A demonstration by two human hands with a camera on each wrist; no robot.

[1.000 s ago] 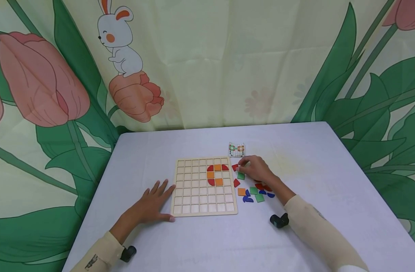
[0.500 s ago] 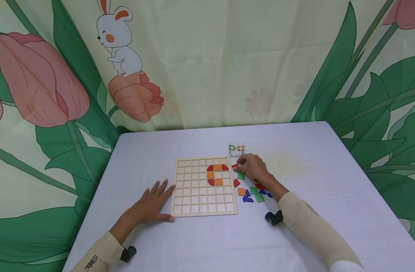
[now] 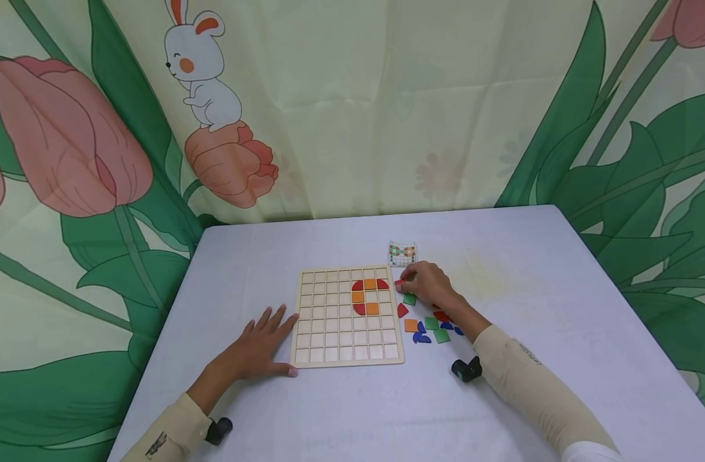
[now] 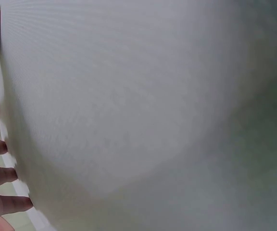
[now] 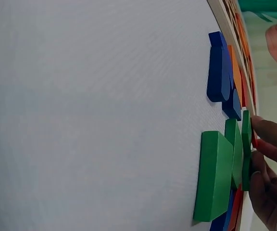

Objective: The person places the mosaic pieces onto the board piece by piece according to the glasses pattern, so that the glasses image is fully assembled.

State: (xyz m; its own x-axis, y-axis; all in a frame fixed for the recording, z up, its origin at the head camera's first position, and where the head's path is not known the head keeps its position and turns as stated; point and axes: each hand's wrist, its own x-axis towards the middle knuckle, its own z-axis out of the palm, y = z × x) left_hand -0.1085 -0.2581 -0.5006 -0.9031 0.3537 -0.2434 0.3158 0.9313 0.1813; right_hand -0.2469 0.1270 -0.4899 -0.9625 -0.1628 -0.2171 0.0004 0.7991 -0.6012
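A wooden grid board (image 3: 329, 366) lies on the table with red rounded pieces (image 3: 382, 284) and orange squares (image 3: 372, 309) set in its upper right cells. My left hand (image 3: 258, 350) is spread flat, its fingertips and thumb at the board's left edge. Just beyond the right edge, my right hand (image 3: 430, 283) pinches a red piece (image 3: 400, 282) between thumb and fingers. A green square (image 3: 409, 299) and another red piece (image 3: 402, 310) lie below that hand. In the right wrist view the fingers (image 5: 268, 130) partly hide the red piece behind green ones (image 5: 213, 175).
Right of the board lie an orange square (image 3: 410, 326), several blue pieces (image 3: 424, 339), green squares (image 3: 441, 335) and more red pieces (image 3: 441, 316). A small pattern card (image 3: 402, 254) lies behind the board's top right corner. A printed curtain (image 3: 352, 115) hangs behind the table.
My right hand has shifted slightly left and up toward the board with the red piece, then stayed nearly still. The left hand and the board have not visibly moved.
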